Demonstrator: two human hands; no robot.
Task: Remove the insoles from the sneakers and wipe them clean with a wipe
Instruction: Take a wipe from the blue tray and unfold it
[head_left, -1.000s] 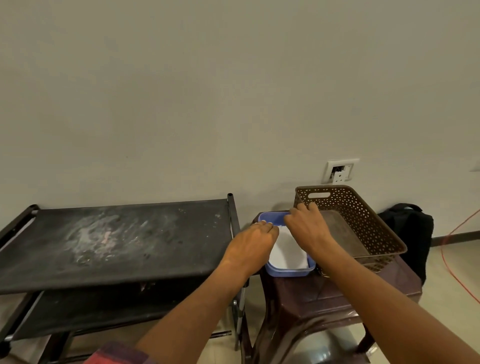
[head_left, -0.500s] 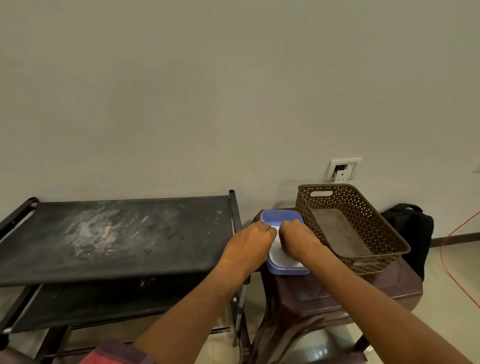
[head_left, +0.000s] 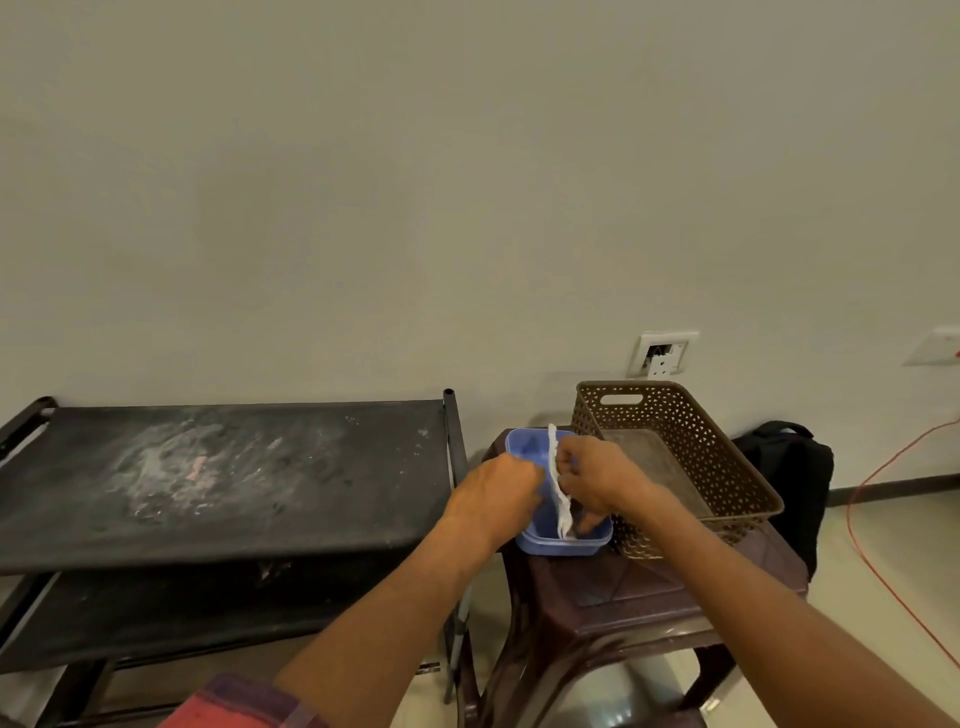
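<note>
A blue plastic box (head_left: 561, 546) stands on a dark brown plastic stool (head_left: 649, 587). Its white lid (head_left: 552, 452) is tipped up on edge above the box, seen nearly edge-on. My right hand (head_left: 597, 473) grips the lid from the right with curled fingers. My left hand (head_left: 493, 499) holds the box's left rim, fingertips close to the lid. What lies inside the box is mostly hidden by my hands. No sneakers or insoles are in view.
A brown perforated basket (head_left: 727, 467) sits on the stool right of the box. A black, dusty shoe rack (head_left: 234, 478) stands to the left. A black backpack (head_left: 789, 467) and an orange cable (head_left: 857, 509) are on the floor at right.
The white lid lay flat on the blue box; now my right hand has lifted it onto its edge. My left hand stays at the box's left rim.
</note>
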